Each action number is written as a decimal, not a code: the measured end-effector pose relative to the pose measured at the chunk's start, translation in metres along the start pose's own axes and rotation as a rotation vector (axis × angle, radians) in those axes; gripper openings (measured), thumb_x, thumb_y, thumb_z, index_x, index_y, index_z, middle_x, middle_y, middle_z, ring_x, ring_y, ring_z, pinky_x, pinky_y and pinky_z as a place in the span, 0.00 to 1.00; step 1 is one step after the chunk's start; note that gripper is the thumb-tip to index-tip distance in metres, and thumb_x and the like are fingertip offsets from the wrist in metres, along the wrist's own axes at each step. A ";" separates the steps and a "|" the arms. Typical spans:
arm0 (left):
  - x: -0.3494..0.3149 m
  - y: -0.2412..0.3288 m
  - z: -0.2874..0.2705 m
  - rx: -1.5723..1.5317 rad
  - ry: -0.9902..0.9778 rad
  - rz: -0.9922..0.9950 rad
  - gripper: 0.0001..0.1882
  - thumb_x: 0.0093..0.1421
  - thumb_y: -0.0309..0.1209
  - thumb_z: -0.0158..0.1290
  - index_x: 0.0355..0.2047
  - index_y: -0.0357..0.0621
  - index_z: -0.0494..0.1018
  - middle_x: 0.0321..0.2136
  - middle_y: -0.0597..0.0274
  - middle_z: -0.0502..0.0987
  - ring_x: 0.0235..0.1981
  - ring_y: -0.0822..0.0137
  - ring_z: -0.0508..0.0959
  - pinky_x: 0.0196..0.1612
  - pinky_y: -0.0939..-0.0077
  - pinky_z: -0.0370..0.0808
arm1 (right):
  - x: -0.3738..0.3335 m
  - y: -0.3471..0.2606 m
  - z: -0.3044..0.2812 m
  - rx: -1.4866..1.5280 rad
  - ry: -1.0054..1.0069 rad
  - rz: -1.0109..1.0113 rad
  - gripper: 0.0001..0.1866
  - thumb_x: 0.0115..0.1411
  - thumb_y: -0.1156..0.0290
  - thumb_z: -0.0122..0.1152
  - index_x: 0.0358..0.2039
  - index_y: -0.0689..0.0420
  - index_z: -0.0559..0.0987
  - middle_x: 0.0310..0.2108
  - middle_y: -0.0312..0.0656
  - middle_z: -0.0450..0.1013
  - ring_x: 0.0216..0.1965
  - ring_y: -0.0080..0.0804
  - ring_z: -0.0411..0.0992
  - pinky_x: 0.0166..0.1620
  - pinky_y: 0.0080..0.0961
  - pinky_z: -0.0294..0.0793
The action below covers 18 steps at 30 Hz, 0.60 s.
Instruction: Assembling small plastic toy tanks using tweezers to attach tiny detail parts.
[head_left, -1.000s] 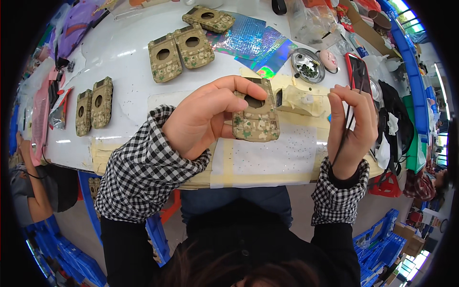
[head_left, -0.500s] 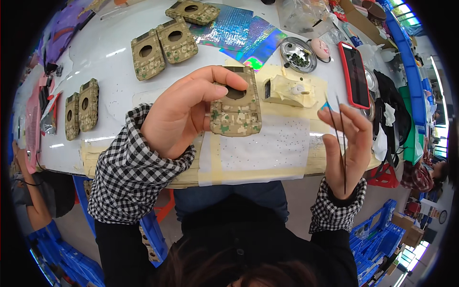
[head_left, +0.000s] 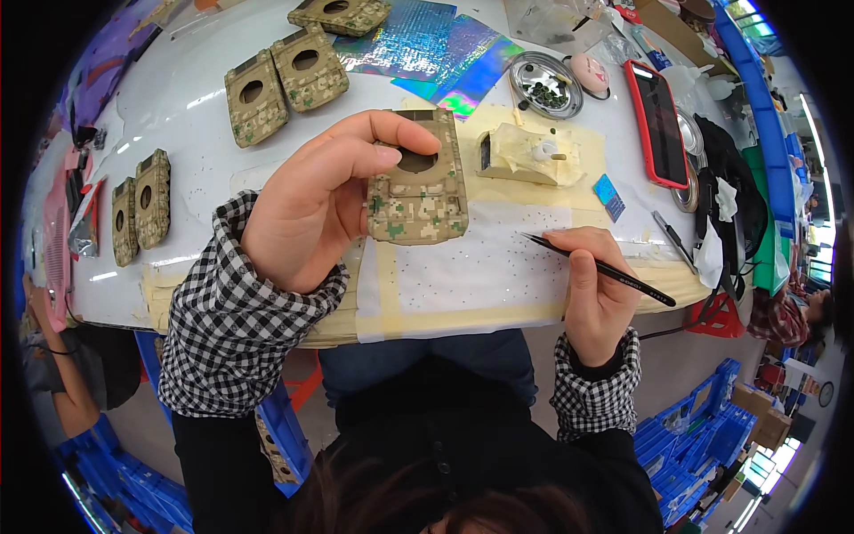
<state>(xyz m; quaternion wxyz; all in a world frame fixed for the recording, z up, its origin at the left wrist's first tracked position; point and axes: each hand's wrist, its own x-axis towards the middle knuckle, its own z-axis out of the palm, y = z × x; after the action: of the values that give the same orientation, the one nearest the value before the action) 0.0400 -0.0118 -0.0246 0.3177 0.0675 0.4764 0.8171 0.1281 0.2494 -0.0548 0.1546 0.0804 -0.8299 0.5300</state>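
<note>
My left hand [head_left: 298, 209] is closed around the side of a camouflage-painted model tank hull [head_left: 416, 214], with a finger and thumb by the round hole in its top. In my right hand [head_left: 600, 294], the fingers pinch a pair of black tweezers [head_left: 639, 285]. Their fine tips point left, over a white sheet [head_left: 463, 307] dotted with many tiny specks. Whether anything is between the tips is too small to tell. Beyond the sheet stands a block [head_left: 525, 156] covered in pale tape, with a small white piece on top.
Several similar hulls [head_left: 255, 98] lie at the far left. Shiny iridescent sheets [head_left: 400, 49] lie at the back. A round metal dish [head_left: 544, 84] holds small dark green parts. To the right are a red-cased phone [head_left: 656, 125], a small blue card [head_left: 608, 197] and a knife-like tool [head_left: 674, 242].
My right hand has moved down and left. The tweezers have swung from nearly upright to slanting, tips over the sheet. My left hand still holds the hull, slightly left in the picture.
</note>
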 end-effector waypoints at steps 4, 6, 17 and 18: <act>-0.001 0.001 0.002 0.008 0.010 0.001 0.16 0.62 0.33 0.39 0.48 0.36 0.64 0.47 0.47 0.72 0.51 0.51 0.74 0.51 0.65 0.74 | 0.001 0.000 0.002 -0.001 0.005 0.002 0.05 0.61 0.76 0.56 0.34 0.64 0.79 0.31 0.42 0.76 0.33 0.30 0.70 0.39 0.22 0.68; -0.001 0.001 0.002 0.009 0.010 0.000 0.16 0.62 0.33 0.39 0.48 0.36 0.64 0.47 0.47 0.72 0.51 0.51 0.74 0.52 0.65 0.74 | 0.001 0.000 0.002 -0.008 0.010 0.001 0.05 0.60 0.77 0.56 0.34 0.64 0.79 0.31 0.43 0.76 0.33 0.31 0.70 0.39 0.23 0.68; -0.001 0.000 0.002 0.018 0.015 0.007 0.16 0.63 0.33 0.39 0.47 0.36 0.64 0.46 0.47 0.73 0.50 0.53 0.75 0.50 0.66 0.75 | 0.002 -0.001 0.003 -0.026 0.006 0.001 0.05 0.59 0.76 0.58 0.33 0.64 0.79 0.30 0.43 0.76 0.33 0.32 0.71 0.39 0.23 0.69; -0.001 0.000 0.003 0.017 0.015 0.008 0.16 0.63 0.33 0.39 0.47 0.36 0.64 0.46 0.47 0.73 0.50 0.54 0.75 0.50 0.66 0.75 | 0.002 0.000 0.003 -0.026 0.005 -0.001 0.05 0.59 0.76 0.58 0.33 0.64 0.79 0.30 0.43 0.76 0.33 0.32 0.71 0.39 0.23 0.69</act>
<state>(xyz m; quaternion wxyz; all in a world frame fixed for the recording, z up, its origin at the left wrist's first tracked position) 0.0417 -0.0105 -0.0228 0.3105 0.0660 0.4852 0.8148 0.1256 0.2463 -0.0551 0.1580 0.0776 -0.8364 0.5191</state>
